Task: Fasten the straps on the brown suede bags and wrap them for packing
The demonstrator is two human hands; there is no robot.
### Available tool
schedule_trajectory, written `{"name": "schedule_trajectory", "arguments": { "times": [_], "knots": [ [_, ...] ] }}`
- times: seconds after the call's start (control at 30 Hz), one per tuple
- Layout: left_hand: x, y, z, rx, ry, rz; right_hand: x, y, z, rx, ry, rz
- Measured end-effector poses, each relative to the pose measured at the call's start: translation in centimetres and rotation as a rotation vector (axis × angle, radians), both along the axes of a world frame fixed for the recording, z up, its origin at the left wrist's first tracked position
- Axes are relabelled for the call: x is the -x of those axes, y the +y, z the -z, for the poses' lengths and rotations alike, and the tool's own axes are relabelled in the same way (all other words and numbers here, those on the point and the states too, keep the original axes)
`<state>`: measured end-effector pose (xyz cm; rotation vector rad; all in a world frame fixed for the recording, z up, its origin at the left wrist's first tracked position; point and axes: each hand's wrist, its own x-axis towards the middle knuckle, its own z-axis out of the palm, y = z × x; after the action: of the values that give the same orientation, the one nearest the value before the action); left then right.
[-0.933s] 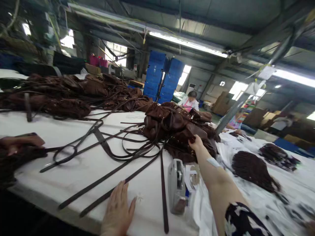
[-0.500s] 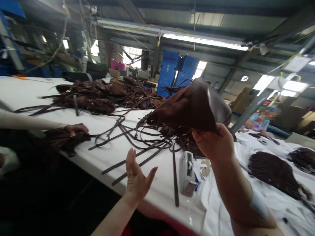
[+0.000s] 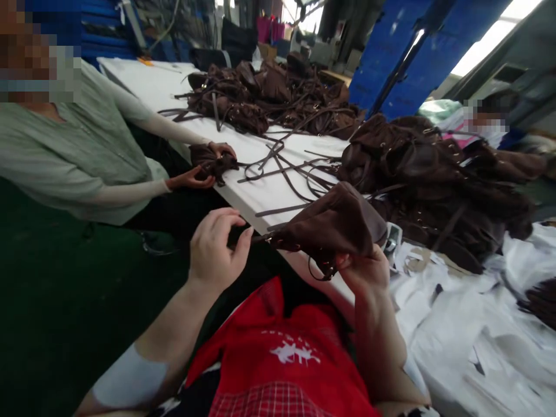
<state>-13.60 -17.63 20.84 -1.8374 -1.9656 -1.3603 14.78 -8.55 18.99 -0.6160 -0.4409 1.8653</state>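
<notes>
A dark brown drawstring bag (image 3: 334, 220) with metal eyelets is held up in front of me, over the table edge. Gripping its right end from below is my right hand (image 3: 369, 269), thumb pressed on the fabric. My left hand (image 3: 219, 246) is raised at the bag's left end, fingers bent and thumb apart from them. A dark strap (image 3: 259, 238) reaches from the bag toward that thumb; whether they touch is unclear. A thin strap loop hangs below the bag.
On the white table (image 3: 139, 87) lie a far heap of brown bags (image 3: 264, 95) and a nearer pile (image 3: 417, 168), with loose straps between. White wrapping (image 3: 447, 336) covers the right side. At left, a co-worker's hands (image 3: 221, 150) hold a brown bundle. Behind stand blue boxes (image 3: 391, 52).
My view has tilted down and turned. The right hand has lowered the bag, still holding it. My left hand has come to the bag's strap end, its fingers more bent.
</notes>
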Motion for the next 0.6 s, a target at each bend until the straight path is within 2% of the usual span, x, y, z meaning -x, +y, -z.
{"name": "schedule_trajectory", "arguments": {
  "times": [0.07, 0.17, 0.23, 0.27, 0.33, 0.4, 0.47, 0.6],
  "knots": [
    [-0.5, 0.6, 2.3, 0.131, -0.15, 0.156, 0.3, -0.5, 0.8, 0.063, 0.074, -0.002],
    [-1.8, 1.2, 5.0, 0.452, -0.635, 0.541, 0.0, -0.8, 1.6, 0.107, 0.155, -0.01],
    [-3.1, 1.0, 5.7, 0.645, -1.031, 0.774, -0.7, -0.7, 2.2, 0.116, 0.22, -0.001],
    [-3.8, 0.8, 5.6, 0.706, -1.201, 0.843, -1.1, -0.6, 2.7, 0.119, 0.263, 0.004],
    [-5.2, 0.2, 5.1, 0.742, -1.449, 0.887, -2.0, -0.5, 3.7, 0.127, 0.366, 0.01],
    [-6.4, -0.2, 4.4, 0.747, -1.599, 0.883, -2.6, -0.5, 4.8, 0.145, 0.47, -0.002],
    [-7.4, -0.2, 3.9, 0.78, -1.7, 0.842, -2.9, -0.6, 5.9, 0.178, 0.545, -0.017],
    [-8.6, 0.4, 3.5, 0.964, -1.842, 0.753, -3.0, -0.7, 7.2, 0.25, 0.576, 0.029]
  ]
}}
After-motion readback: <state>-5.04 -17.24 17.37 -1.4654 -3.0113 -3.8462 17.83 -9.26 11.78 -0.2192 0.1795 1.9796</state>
